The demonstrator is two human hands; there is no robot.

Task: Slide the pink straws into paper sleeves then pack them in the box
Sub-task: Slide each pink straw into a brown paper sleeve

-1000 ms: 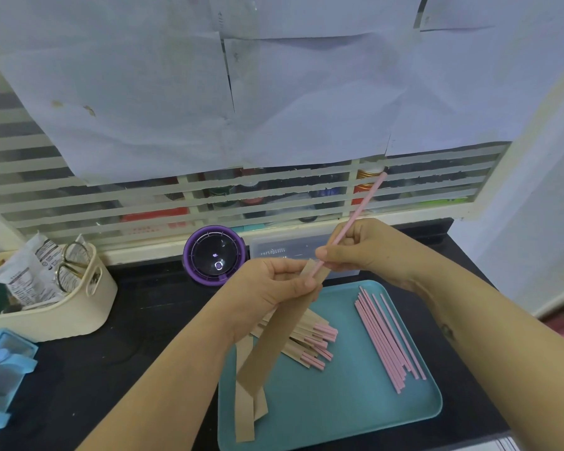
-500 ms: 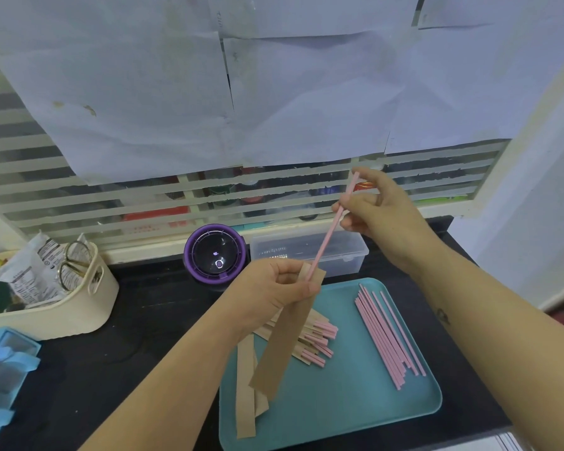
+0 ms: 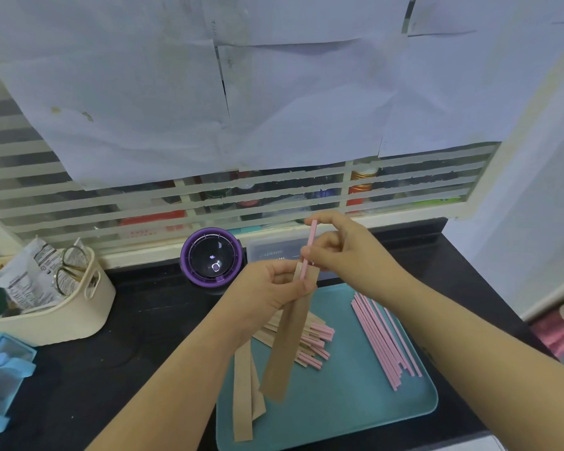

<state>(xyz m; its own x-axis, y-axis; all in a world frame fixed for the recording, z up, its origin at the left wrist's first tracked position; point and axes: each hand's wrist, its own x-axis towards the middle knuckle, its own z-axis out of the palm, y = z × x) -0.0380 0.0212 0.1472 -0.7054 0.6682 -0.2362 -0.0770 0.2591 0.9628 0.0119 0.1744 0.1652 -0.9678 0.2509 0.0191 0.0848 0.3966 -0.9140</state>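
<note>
My left hand [image 3: 271,289] pinches the top of a brown paper sleeve [image 3: 285,340] that hangs down over the teal tray [image 3: 355,415]. My right hand [image 3: 342,252] pinches a pink straw [image 3: 309,247] whose lower part is inside the sleeve's mouth, with the upper part sticking out. Loose pink straws [image 3: 385,340] lie in a row on the tray's right side. A pile of sleeved straws [image 3: 310,343] lies at the tray's middle, and empty sleeves [image 3: 243,395] lie at its left edge. A clear plastic box [image 3: 274,252] stands behind the tray, partly hidden by my hands.
A purple round device [image 3: 212,255] stands on the black counter beside the box. A cream basket [image 3: 62,307] with scissors and packets is at the left. A blue container [image 3: 0,369] sits at the near left. A slatted window frame runs behind.
My right hand has come down toward the sleeve and pushed the pink straw deeper in; less of the straw shows above the sleeve. My left hand has kept its hold on the sleeve.
</note>
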